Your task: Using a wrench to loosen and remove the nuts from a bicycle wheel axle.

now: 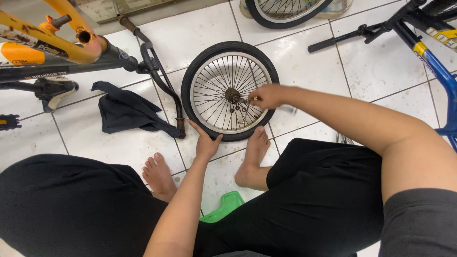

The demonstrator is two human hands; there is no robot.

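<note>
Fingers [261, 98] of our right hand [267, 96] are pinched together around something small at the hub [233, 95] of the wheel [230, 90]; it is too small for us to tell what it is. Our left hand [205, 143] lies open with its fingers spread, palm pressed against the near edge of the black tyre [190, 76], so that it grips nothing and only braces.

From the head camera we look straight down. We see the small bicycle wheel lying flat on the white floor tiles [381, 66], just ahead of our bare feet. Our right foot [253, 159] touches the tyre's near edge, and our left foot [158, 176] sits a little apart from it. Our legs, in black trousers, fill the lower part of the view, and a green plastic piece [223, 208] shows between them.

Left of the wheel we find a dark cloth [124, 110] crumpled on the tiles. Beside it a black bent fork-like part [162, 81] reaches down from a yellow and black bicycle frame [57, 45] to end just beside the tyre. A blue bicycle frame [435, 62] stands at the right edge, and part of a second wheel [285, 12] shows at the top.
</note>
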